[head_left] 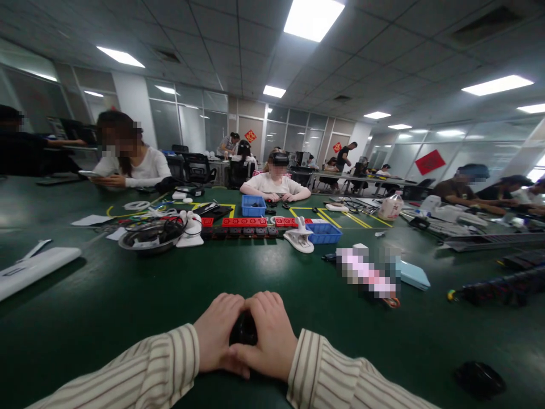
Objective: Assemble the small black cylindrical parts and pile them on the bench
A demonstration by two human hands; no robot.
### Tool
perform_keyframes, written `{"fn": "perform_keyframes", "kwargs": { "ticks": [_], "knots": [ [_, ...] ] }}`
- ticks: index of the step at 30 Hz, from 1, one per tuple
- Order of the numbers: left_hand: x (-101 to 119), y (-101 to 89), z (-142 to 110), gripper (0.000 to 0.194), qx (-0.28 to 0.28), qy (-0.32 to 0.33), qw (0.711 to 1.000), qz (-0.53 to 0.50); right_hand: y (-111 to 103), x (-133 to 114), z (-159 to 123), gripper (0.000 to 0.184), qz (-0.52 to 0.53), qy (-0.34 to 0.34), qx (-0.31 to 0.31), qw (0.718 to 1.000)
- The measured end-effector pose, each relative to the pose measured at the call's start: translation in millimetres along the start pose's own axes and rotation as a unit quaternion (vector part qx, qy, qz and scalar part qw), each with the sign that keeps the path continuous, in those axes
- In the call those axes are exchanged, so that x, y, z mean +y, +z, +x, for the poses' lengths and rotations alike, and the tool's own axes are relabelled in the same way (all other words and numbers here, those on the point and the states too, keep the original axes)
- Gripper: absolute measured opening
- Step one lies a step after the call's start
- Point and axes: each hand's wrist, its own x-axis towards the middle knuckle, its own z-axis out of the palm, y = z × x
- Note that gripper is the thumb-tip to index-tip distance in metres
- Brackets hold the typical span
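At the green bench [170, 295], my left grip [218, 332] and right grip [273, 336] snug around one small black thing [244, 330].

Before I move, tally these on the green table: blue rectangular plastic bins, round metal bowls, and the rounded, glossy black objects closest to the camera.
Blue rectangular plastic bins: 2
Round metal bowl: 1
Rounded, glossy black objects: 2
Total: 5

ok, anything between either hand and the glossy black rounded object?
Nothing visible. The bare left hand and bare right hand are cupped around the glossy black rounded object, over the dark green tabletop; its covered sides can't be checked.
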Motion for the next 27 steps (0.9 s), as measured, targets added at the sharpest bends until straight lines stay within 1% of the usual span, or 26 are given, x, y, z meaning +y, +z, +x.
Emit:
{"fn": "perform_keyframes", "kwargs": {
  "ticks": [1, 3, 5, 6, 7, 10, 12, 13, 14, 15, 17, 18, 20, 21, 23, 25, 27],
  "knots": [
    [2, 0.0, 1, 0.059, -0.008, -0.008, 1.000, 0.008, 1, 1, 0, 0.042, -0.009, 0.008, -0.015, 1.000],
    [3, 1.2, 2, 0.044, -0.017, -0.019, 1.000, 0.016, 2, 4, 1, 0.035, -0.017, -0.002, -0.044, 0.999],
    [2, 2.9, 4, 0.034, -0.023, -0.024, 0.999, 0.008, 1, 6, 2, 0.024, 0.002, -0.038, -0.058, 0.998],
    [0, 3.6, 5, 0.032, -0.027, -0.022, 0.999, 0.001, 1, 7, 3, 0.019, 0.020, -0.064, -0.061, 0.996],
    [-2, 4.1, 6, 0.033, -0.034, -0.014, 0.999, -0.008, 0, 7, 3, 0.018, 0.042, -0.094, -0.062, 0.993],
    [-8, 4.2, 6, 0.038, -0.050, 0.011, 0.998, -0.040, -1, 7, 4, 0.022, 0.094, -0.185, -0.064, 0.976],
    [-9, 3.6, 6, 0.052, -0.045, 0.021, 0.996, -0.068, -2, 6, 3, 0.022, 0.108, -0.221, -0.064, 0.967],
    [-9, 3.2, 6, 0.060, -0.039, 0.026, 0.996, -0.077, -2, 6, 2, 0.022, 0.109, -0.227, -0.063, 0.966],
    [-9, 2.8, 5, 0.066, -0.033, 0.032, 0.996, -0.080, -1, 5, 2, 0.024, 0.106, -0.223, -0.057, 0.967],
    [-7, 2.3, 4, 0.069, -0.028, 0.036, 0.996, -0.076, -1, 4, 1, 0.030, 0.098, -0.207, -0.047, 0.972],
    [-2, 1.2, 4, 0.064, -0.018, 0.023, 0.998, -0.052, 1, 2, 0, 0.046, 0.066, -0.145, -0.022, 0.987],
    [1, 0.8, 3, 0.061, -0.015, 0.006, 0.999, -0.038, 1, 1, -1, 0.050, 0.043, -0.107, -0.011, 0.993],
    [8, 0.2, 2, 0.055, -0.019, -0.025, 0.999, -0.008, 1, -1, -1, 0.049, -0.007, -0.048, -0.010, 0.999],
    [11, 0.2, 2, 0.051, -0.025, -0.038, 0.999, 0.006, 0, -1, -1, 0.044, -0.029, -0.034, -0.021, 0.999],
    [15, 0.7, 2, 0.040, -0.036, -0.054, 0.998, 0.026, -3, -3, -1, 0.033, -0.057, -0.035, -0.052, 0.996],
    [15, 1.6, 1, 0.029, -0.039, -0.056, 0.997, 0.027, -6, -3, 0, 0.023, -0.056, -0.057, -0.075, 0.994],
    [10, 2.2, 2, 0.028, -0.043, -0.031, 0.998, 0.016, -8, -3, 1, 0.018, -0.031, -0.089, -0.085, 0.992]
  ]
}}
